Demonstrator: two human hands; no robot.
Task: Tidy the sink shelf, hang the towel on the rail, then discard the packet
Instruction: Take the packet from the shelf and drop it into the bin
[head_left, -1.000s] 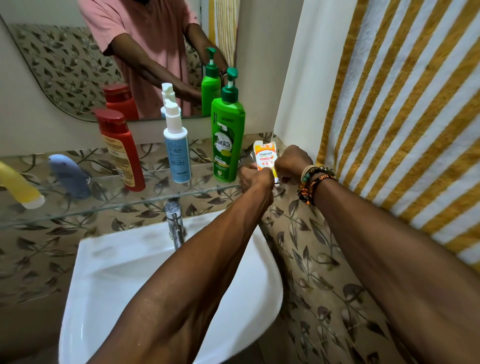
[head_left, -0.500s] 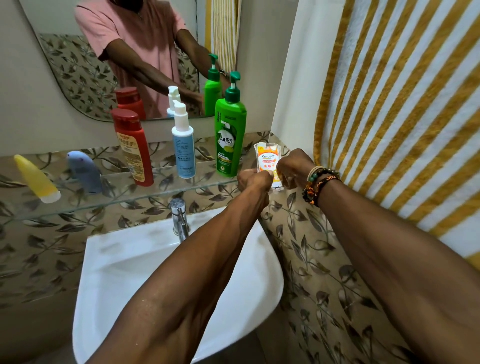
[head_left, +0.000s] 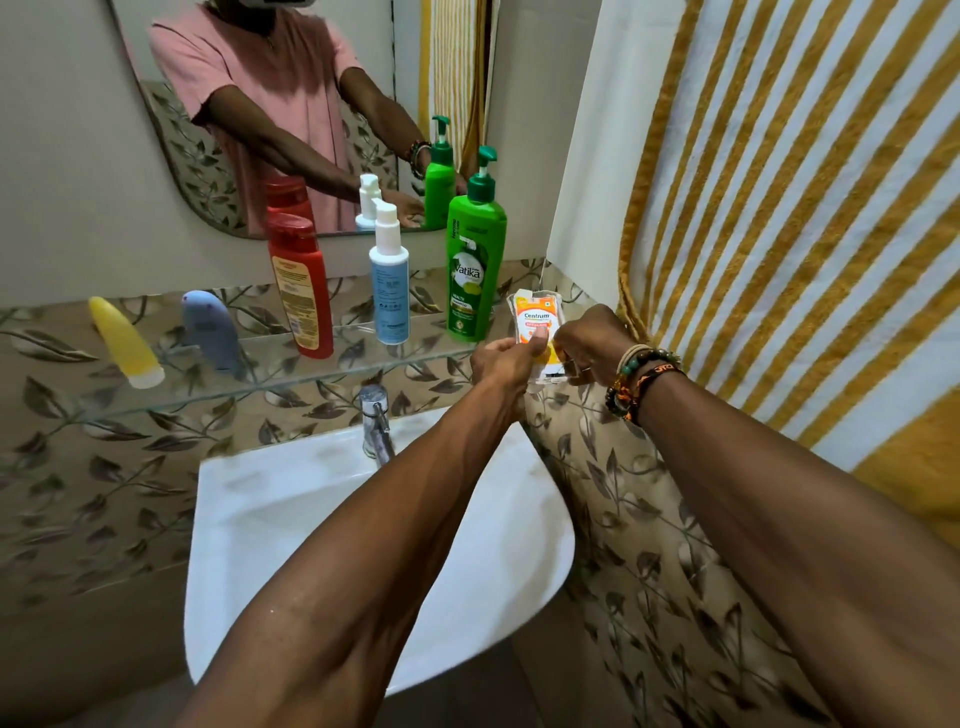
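An orange and white Centrum packet is held upright at the right end of the glass shelf. My left hand pinches its lower left side with the thumb on the front. My right hand grips its right edge, with beaded bracelets on the wrist. A yellow and white striped towel hangs on the right wall. On the shelf stand a green Vatika pump bottle, a blue and white spray bottle and a red bottle. A yellow tube and a blue tube lie further left.
A white sink with a chrome tap sits below the shelf. A mirror above reflects the person and the bottles. Leaf-patterned tiles cover the walls around the sink.
Both hands have kept hold of the packet and lifted it slightly, so more of its front shows. The camera has shifted a little to the left.
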